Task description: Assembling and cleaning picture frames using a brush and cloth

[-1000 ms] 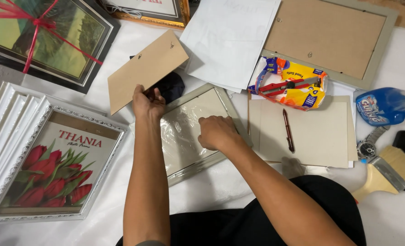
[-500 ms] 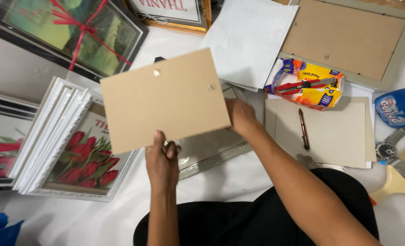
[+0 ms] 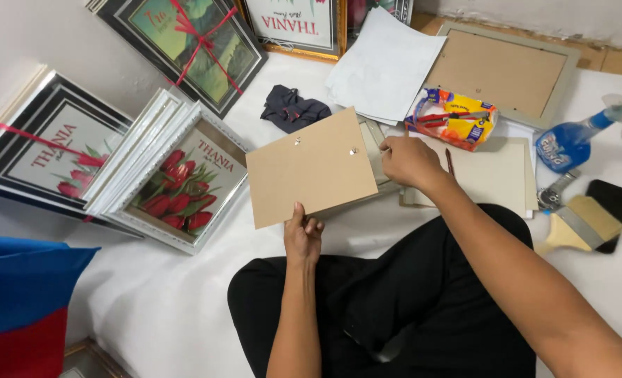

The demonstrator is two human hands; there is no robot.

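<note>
From the head camera I see my left hand gripping the lower edge of a brown backing board, thumb over the front face and fingers curled behind it — closed firmly on the board. The board is held tilted above the white sheet-covered floor, its far right corner just beside my right hand. That hand rests loosely curled, fingers bent down onto the pale frame lying partly hidden under the board; whether it pinches anything I cannot tell. The board thus sits between both hands, the left one below it, the right one at its upper right.

Just right of the right hand lies a cream mat board with a thin pencil on it. Beyond it sits a yellow packet and a large frame face down. A blue spray bottle, a flat paintbrush and a black phone lie well to the right. To the left, a stack of white frames with a red tulip print — and a dark cloth above the board.
</note>
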